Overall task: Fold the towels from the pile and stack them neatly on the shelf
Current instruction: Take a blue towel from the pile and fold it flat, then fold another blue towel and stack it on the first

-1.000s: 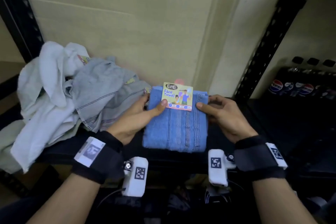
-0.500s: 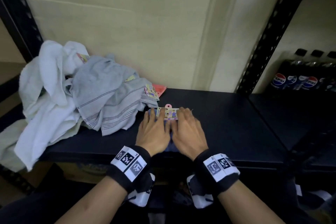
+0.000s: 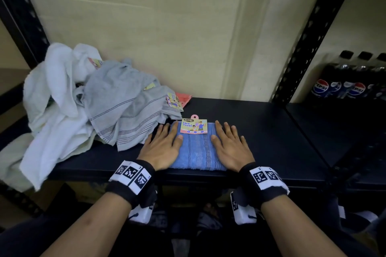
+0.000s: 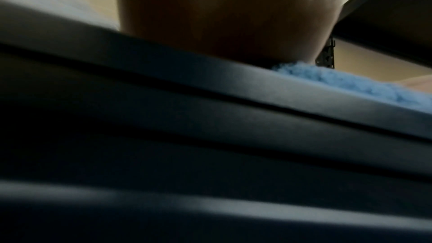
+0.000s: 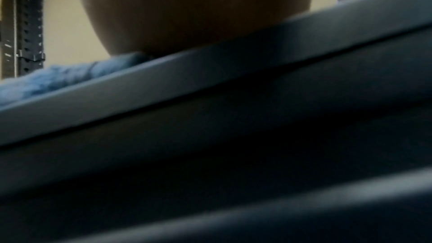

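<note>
hands have spread apart: left hand (image 3: 161, 148), right hand (image 3: 230, 149) flat on blue towel (image 3: 196, 152)

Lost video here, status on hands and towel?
Left hand, right hand flat on folded blue towel. Towel on shelf. Unfolded pile alongside.

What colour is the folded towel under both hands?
Blue, with thin darker stripes running front to back: the folded towel. Clearest in the head view.

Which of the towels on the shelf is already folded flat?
The blue towel, lying flat under both hands near the shelf's front edge. The grey towel and white towel are crumpled in the pile.
</note>
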